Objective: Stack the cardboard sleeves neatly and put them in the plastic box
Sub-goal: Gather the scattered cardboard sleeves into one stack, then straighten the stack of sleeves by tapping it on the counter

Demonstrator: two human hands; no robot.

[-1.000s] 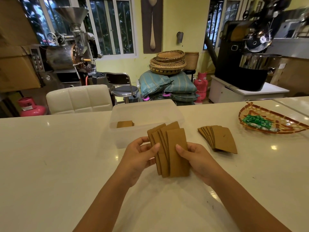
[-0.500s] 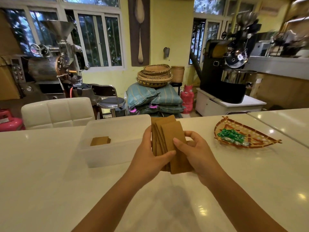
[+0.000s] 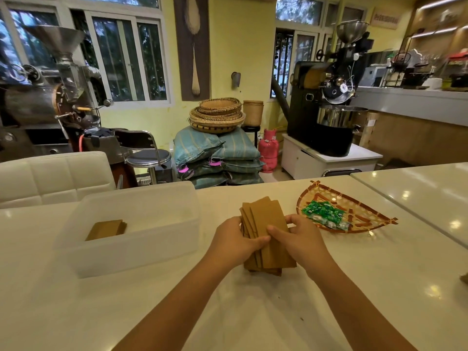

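Observation:
Between both hands I hold a bundle of several brown cardboard sleeves (image 3: pixel 266 219), standing on end on the white table (image 3: pixel 354 287), slightly fanned. My left hand (image 3: pixel 234 243) grips its left side, thumb across the front. My right hand (image 3: pixel 297 236) clasps its right side. A translucent plastic box (image 3: pixel 131 252) stands to the left, open on top. A small stack of sleeves (image 3: pixel 106 229) lies flat in its left part.
A woven tray (image 3: pixel 367 221) with green wrapped sweets (image 3: pixel 325 214) sits just right of my hands. A second white table (image 3: pixel 417 196) adjoins at the right. A white padded chair (image 3: pixel 50 178) stands behind the box. Something brown (image 3: pixel 464 277) pokes in at the right edge.
The fanned sleeves have been squeezed closer together and their lower ends now rest on the table. My view has swung right, so the loose pile of sleeves has dropped out of view.

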